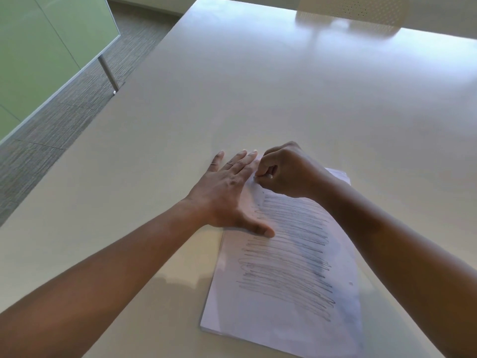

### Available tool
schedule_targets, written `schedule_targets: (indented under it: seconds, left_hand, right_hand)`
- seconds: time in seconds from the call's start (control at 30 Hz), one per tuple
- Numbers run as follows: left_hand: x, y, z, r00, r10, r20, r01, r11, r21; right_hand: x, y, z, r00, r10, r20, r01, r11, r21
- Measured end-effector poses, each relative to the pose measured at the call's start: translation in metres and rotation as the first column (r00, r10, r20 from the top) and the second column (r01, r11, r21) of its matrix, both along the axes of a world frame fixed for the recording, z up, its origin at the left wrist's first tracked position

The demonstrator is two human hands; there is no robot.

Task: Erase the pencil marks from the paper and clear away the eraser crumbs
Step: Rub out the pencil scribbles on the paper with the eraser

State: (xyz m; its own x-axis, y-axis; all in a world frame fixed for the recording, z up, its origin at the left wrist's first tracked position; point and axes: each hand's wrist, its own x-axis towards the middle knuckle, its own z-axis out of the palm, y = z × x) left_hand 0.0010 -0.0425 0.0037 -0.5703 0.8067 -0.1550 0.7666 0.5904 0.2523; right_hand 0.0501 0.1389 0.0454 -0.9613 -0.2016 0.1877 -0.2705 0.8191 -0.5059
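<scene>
A white sheet of paper (pixel 284 293) lies flat on the pale worktop (pixel 232 99), turned at a slight angle so that its near corner points toward the lower left. It seems to rest on one or more further sheets, whose edges show at the near-left and far-right corners. Rows of looping pencil marks (pixel 286 254) cover most of the sheet, from just below the hands down to its lower third; the bottom strip is unmarked. A greyish smudge runs down the right side of the scribbled area.

The left hand (pixel 232 192) is released and spread flat, palm down, across the sheet's far-left edge: its fingers point away over the worktop, and its thumb presses on the paper at the left end of the upper pencil lines. The right hand (pixel 286 171) is clenched at the sheet's far corner, knuckles up, touching the left hand's index finger. Its fingertips pinch something small and pale against the paper, probably an eraser, though too little of it shows to be sure. Both bare forearms reach in from the bottom of the view.

Beyond the worktop's left edge are grey carpet (pixel 64 104), a green panel (pixel 38 47) and a metal leg (pixel 108 73). A perforated white chair back (pixel 353 9) stands at the far side.
</scene>
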Motion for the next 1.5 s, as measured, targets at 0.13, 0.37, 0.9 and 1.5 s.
schedule_targets:
  seconds: [0.13,0.37,0.9,1.5]
  left_hand:
    - [0.000,0.000,0.000,1.000,0.000,0.002,0.000,1.000,-0.007]
    - [0.001,0.000,0.002,1.000,0.003,0.008,-0.003,1.000,-0.010]
    - [0.002,0.001,0.002,1.000,-0.001,0.008,0.001,1.000,-0.013]
    - [0.001,0.001,0.002,1.000,0.002,0.012,-0.001,0.999,-0.041]
  right_hand:
    - [0.004,-0.004,-0.005,0.993,0.105,-0.054,-0.108,0.993,-0.048]
    - [0.003,0.002,-0.015,0.988,0.013,-0.153,-0.027,0.996,-0.086]
    - [0.013,-0.002,-0.015,0.995,0.057,-0.081,-0.064,0.994,-0.084]
    - [0.027,0.002,-0.013,0.990,0.110,-0.089,-0.113,0.993,-0.033]
